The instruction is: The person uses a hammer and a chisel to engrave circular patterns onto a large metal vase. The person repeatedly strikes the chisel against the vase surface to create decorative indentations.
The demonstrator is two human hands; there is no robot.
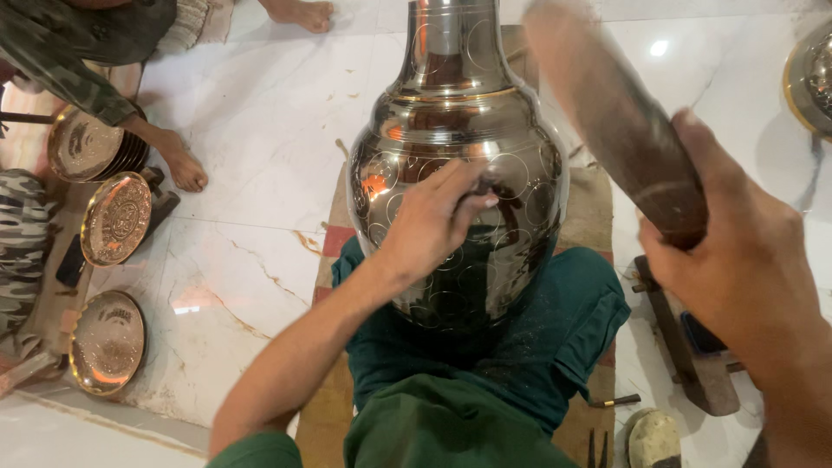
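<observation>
The left hand (pixel 433 221) has its grip pinched on a small thin tool that is mostly hidden, the fingertips pressed against the belly of a large polished metal vase (pixel 455 165) marked with engraved circles. The right hand (pixel 737 260) has its grip wrapped tight round the lower end of a wooden mallet (pixel 620 121), which is raised, tilted and blurred, just right of the vase's shoulder. The vase stands upright between the person's knees, its base resting on a green cloth (pixel 485 347) laid over a brown mat (pixel 594 217) on the white marble floor (pixel 260 130). Well to the left, engraved brass plates (pixel 115 218) sit near another person's bare foot (pixel 180 165). At the right, a dark hammer (pixel 685 347) lies on the floor.
</observation>
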